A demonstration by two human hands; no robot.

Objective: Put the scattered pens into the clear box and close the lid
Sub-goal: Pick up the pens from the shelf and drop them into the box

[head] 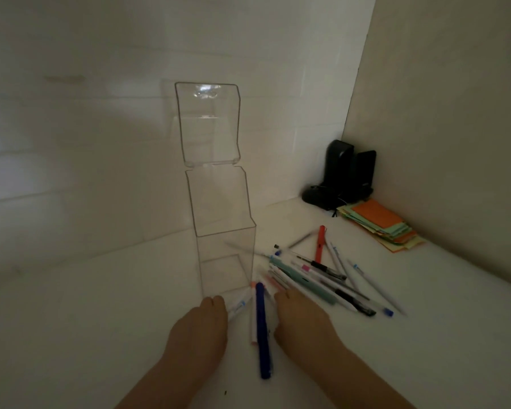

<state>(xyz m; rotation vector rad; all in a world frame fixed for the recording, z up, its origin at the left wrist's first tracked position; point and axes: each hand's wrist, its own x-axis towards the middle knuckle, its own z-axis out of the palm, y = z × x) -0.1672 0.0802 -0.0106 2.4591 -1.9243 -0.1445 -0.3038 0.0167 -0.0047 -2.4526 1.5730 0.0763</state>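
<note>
The tall clear box stands on the white table, and its hinged lid is swung up and back against the wall. Nothing shows inside the box. Several pens lie in a loose heap to its right, among them a red pen and a teal one. A dark blue pen lies between my hands, pointing at the box. My left hand is palm down at the box's front corner, its fingertips curled over a white pen. My right hand rests palm down on the heap's near ends, its fingertips hidden.
A stack of orange, green and yellow paper notes lies at the back right by the side wall. Black devices with a cable stand in the corner behind it. The back wall is close behind the box.
</note>
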